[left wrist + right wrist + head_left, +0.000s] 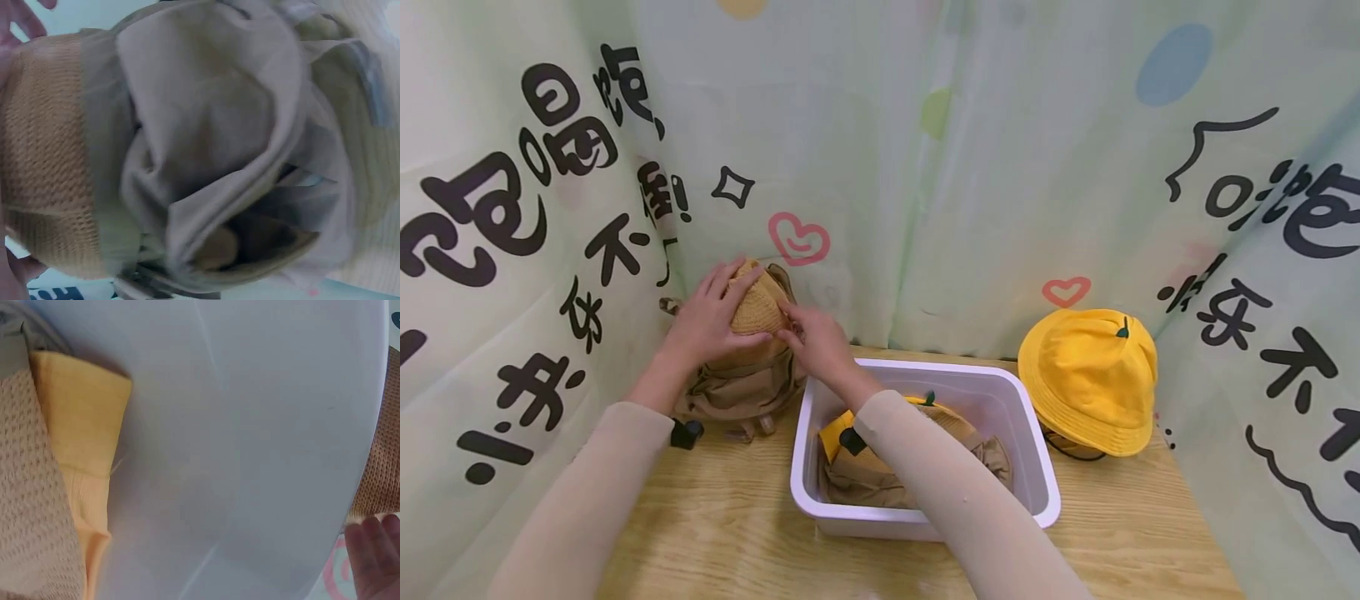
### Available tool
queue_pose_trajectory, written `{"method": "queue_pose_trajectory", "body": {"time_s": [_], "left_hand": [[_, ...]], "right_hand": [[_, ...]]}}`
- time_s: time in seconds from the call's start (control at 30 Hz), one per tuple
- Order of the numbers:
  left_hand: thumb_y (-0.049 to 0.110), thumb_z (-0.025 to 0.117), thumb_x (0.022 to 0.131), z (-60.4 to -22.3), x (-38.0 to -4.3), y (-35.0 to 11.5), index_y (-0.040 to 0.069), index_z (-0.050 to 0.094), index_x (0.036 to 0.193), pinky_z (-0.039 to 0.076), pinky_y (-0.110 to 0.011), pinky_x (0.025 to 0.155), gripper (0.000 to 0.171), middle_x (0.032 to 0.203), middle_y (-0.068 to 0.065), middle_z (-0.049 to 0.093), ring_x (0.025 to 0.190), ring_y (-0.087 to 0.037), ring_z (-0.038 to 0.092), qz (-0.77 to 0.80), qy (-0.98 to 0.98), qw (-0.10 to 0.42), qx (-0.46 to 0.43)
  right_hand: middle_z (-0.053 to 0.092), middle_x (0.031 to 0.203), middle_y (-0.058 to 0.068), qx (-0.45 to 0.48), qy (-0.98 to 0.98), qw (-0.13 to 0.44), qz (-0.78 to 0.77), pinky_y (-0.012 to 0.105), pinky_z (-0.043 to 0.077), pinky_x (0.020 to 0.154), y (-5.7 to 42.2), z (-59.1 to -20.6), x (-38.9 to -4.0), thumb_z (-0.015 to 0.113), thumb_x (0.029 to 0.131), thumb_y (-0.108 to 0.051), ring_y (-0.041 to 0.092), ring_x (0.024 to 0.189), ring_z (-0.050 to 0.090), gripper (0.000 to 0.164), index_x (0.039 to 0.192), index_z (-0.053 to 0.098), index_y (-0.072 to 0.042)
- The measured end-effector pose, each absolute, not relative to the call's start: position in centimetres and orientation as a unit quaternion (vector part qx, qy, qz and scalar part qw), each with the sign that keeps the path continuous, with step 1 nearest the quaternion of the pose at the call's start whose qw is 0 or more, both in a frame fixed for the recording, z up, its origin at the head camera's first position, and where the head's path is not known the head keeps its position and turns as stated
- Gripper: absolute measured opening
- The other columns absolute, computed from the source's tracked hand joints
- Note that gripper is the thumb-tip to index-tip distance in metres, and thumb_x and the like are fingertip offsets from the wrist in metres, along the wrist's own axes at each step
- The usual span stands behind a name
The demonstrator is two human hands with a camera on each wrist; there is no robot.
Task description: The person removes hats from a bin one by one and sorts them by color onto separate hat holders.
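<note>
A brown backpack (741, 392) with a tan woven top part (758, 310) stands on the table at the left, against the curtain. My left hand (707, 317) holds the woven part from its left side, fingers over the top and thumb below. With thumb and fingers, my right hand (820, 343) pinches its right edge. The left wrist view shows the brown fabric body (206, 94) with a gaping pocket (262, 244) beside the woven part (50, 144). In the right wrist view, fingers (369, 540) of my right hand touch the woven edge; the thumb is hidden.
A white plastic bin (798, 475) sits right of the backpack, under my right forearm. It contains another brown bag with a woven part (868, 485) and something yellow (832, 433). A yellow bucket hat (1086, 375) is at the right, over a dark loop. Printed curtains enclose the table (722, 508).
</note>
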State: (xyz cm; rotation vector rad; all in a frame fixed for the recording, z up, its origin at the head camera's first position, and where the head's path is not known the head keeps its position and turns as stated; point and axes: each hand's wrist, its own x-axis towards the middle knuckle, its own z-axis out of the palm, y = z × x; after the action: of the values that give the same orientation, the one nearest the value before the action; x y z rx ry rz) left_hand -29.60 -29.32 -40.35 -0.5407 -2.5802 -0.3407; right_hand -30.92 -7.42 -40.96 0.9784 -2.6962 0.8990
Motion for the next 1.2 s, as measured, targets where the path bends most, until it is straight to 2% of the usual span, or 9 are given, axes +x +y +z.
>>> {"method": "queue_pose_trajectory", "body": {"time_s": [0.13, 0.2, 0.3, 0.47, 0.73, 0.83, 0.97, 1.07, 1.2], "left_hand": [[0.053, 0.085, 0.071, -40.0, -29.5, -30.0, 0.02, 0.028, 0.157, 0.036, -0.068, 0.105, 0.108, 0.159, -0.017, 0.027, 0.143, -0.046, 0.028, -0.151, -0.95, 0.206, -0.181], [0.053, 0.085, 0.07, -40.0, -29.3, -30.4, 0.022, 0.023, 0.158, 0.035, -0.068, 0.106, 0.112, 0.161, -0.016, 0.024, 0.144, -0.044, 0.026, -0.163, -0.952, 0.189, -0.176], [0.053, 0.086, 0.07, -40.4, -29.2, -30.9, 0.024, 0.019, 0.16, 0.033, -0.068, 0.107, 0.116, 0.163, -0.014, 0.021, 0.146, -0.043, 0.024, -0.173, -0.954, 0.174, -0.173], [0.049, 0.086, 0.07, -41.1, -29.2, -30.9, 0.021, 0.019, 0.159, 0.027, -0.066, 0.111, 0.115, 0.162, -0.014, 0.021, 0.145, -0.043, 0.025, -0.178, -0.948, 0.183, -0.188], [0.049, 0.087, 0.069, -42.2, -29.3, -30.9, 0.023, 0.022, 0.158, 0.031, -0.067, 0.109, 0.113, 0.161, -0.017, 0.022, 0.144, -0.046, 0.026, -0.189, -0.945, 0.197, -0.182], [0.048, 0.089, 0.067, -42.0, -29.4, -31.2, 0.022, 0.021, 0.158, 0.029, -0.066, 0.11, 0.117, 0.161, -0.017, 0.024, 0.145, -0.044, 0.027, -0.194, -0.943, 0.201, -0.182], [0.05, 0.089, 0.064, -41.9, -29.3, -31.7, 0.023, 0.017, 0.16, 0.026, -0.065, 0.113, 0.123, 0.163, -0.016, 0.02, 0.148, -0.04, 0.023, -0.202, -0.947, 0.182, -0.171], [0.052, 0.09, 0.064, -42.1, -29.1, -32.0, 0.025, 0.016, 0.16, 0.025, -0.067, 0.112, 0.124, 0.164, -0.013, 0.017, 0.148, -0.041, 0.021, -0.209, -0.95, 0.165, -0.162], [0.05, 0.091, 0.062, -43.0, -29.1, -32.1, 0.026, 0.018, 0.159, 0.027, -0.069, 0.109, 0.123, 0.164, -0.012, 0.016, 0.146, -0.044, 0.023, -0.225, -0.946, 0.169, -0.16]], "right_hand": [[0.055, 0.144, 0.006, 0.344, -0.898, 0.104, 0.252, 0.034, 0.053, 0.092, -7.8, -40.6, -30.8, 0.061, 0.1, -0.028, 0.021, 0.109, 0.065, 0.063, 0.157, 0.034, -0.027], [0.045, 0.154, 0.006, 0.361, -0.896, 0.121, 0.227, 0.035, 0.054, 0.094, -8.1, -40.4, -30.7, 0.061, 0.1, -0.027, 0.023, 0.116, 0.064, 0.064, 0.158, 0.031, -0.028], [0.036, 0.16, 0.005, 0.388, -0.893, 0.132, 0.185, 0.036, 0.054, 0.094, -8.5, -40.3, -30.8, 0.059, 0.101, -0.026, 0.025, 0.123, 0.061, 0.064, 0.158, 0.031, -0.027], [0.028, 0.163, 0.002, 0.392, -0.899, 0.104, 0.166, 0.036, 0.054, 0.092, -8.8, -41.0, -31.0, 0.057, 0.102, -0.028, 0.024, 0.122, 0.062, 0.063, 0.158, 0.029, -0.027], [0.024, 0.165, 0.004, 0.392, -0.899, 0.081, 0.179, 0.039, 0.054, 0.092, -8.7, -41.9, -31.2, 0.058, 0.102, -0.027, 0.029, 0.111, 0.066, 0.066, 0.159, 0.025, -0.029], [0.022, 0.165, 0.006, 0.411, -0.886, 0.105, 0.185, 0.037, 0.054, 0.094, -8.9, -41.7, -31.3, 0.056, 0.102, -0.027, 0.028, 0.126, 0.058, 0.065, 0.159, 0.026, -0.029], [0.017, 0.167, 0.007, 0.438, -0.876, 0.142, 0.141, 0.034, 0.052, 0.097, -9.5, -41.3, -31.3, 0.055, 0.103, -0.02, 0.024, 0.146, 0.035, 0.062, 0.159, 0.029, -0.026], [0.014, 0.167, 0.006, 0.444, -0.88, 0.146, 0.083, 0.031, 0.056, 0.087, -9.9, -41.2, -31.0, 0.056, 0.103, -0.016, 0.022, 0.148, 0.031, 0.064, 0.159, 0.027, -0.025], [0.007, 0.168, 0.004, 0.443, -0.887, 0.113, 0.059, 0.029, 0.057, 0.076, -10.2, -41.7, -30.9, 0.056, 0.102, -0.015, 0.025, 0.147, 0.033, 0.068, 0.16, 0.022, -0.025]]}}
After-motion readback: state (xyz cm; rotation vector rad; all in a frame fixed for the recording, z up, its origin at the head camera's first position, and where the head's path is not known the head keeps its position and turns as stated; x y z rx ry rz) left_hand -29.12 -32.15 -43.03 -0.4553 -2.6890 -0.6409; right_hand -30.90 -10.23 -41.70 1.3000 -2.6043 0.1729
